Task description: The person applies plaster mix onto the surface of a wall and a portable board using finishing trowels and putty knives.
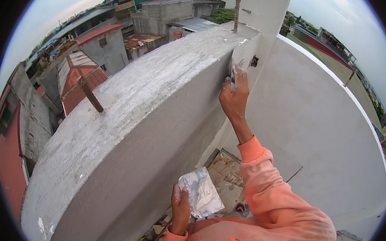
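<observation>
My right hand (235,94) reaches up to the corner where the low wall (158,122) meets an upright post (268,12). Its fingers are closed round a putty knife (232,71), whose blade is against or very near the wall face. Just right of the fingers, a dark ragged hole (254,61) shows in the plaster. Lower down, in front of my body, my left hand (180,208) grips the edge of a flat, pale plate (188,181) with a thick smear of white putty (205,197) on it. Specks of white mark both hands.
A rusty rebar stub (90,94) sticks up from the wall's rough top, and another rebar (238,9) stands near the post. A second grey wall (306,114) rises on the right. Debris (226,173) lies on the floor below. Rooftops (79,78) spread beyond, at a lower level.
</observation>
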The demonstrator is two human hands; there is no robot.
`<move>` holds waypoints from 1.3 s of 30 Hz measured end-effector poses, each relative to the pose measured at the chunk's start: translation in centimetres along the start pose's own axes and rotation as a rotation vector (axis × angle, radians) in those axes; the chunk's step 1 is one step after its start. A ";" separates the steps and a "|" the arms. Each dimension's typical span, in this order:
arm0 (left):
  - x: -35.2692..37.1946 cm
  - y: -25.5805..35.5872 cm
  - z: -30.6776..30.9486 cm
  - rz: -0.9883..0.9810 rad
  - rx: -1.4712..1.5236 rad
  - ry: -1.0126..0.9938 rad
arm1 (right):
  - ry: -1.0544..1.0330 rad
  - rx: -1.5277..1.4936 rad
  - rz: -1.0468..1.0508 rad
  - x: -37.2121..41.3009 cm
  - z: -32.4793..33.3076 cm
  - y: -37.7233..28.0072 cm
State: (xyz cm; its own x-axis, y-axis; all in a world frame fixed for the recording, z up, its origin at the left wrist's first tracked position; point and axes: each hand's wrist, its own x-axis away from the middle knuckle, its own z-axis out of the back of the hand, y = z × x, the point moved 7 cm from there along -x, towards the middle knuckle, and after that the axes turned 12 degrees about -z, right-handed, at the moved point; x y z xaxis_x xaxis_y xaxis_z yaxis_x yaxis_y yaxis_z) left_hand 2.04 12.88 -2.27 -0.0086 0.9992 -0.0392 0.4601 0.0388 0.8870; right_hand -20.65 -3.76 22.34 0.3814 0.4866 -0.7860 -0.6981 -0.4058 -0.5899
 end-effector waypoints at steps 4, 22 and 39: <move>-0.3 0.0 -0.1 0.021 0.022 0.011 | -0.027 0.015 0.060 2.9 -1.0 -2.6; 0.5 0.9 -1.1 0.020 0.060 -0.021 | -0.583 0.407 0.125 -19.3 6.4 3.6; 1.0 0.7 -0.6 -0.002 0.118 0.074 | -0.681 0.298 0.047 -19.7 7.9 6.5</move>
State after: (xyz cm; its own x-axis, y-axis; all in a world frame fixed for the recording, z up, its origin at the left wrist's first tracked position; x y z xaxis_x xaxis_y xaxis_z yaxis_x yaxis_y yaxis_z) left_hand 1.76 13.93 -1.43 -0.0733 0.9973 -0.0028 0.5610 0.0435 0.8267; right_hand -37.53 -9.91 35.44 -0.0455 0.8850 -0.4633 -0.8763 -0.2580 -0.4069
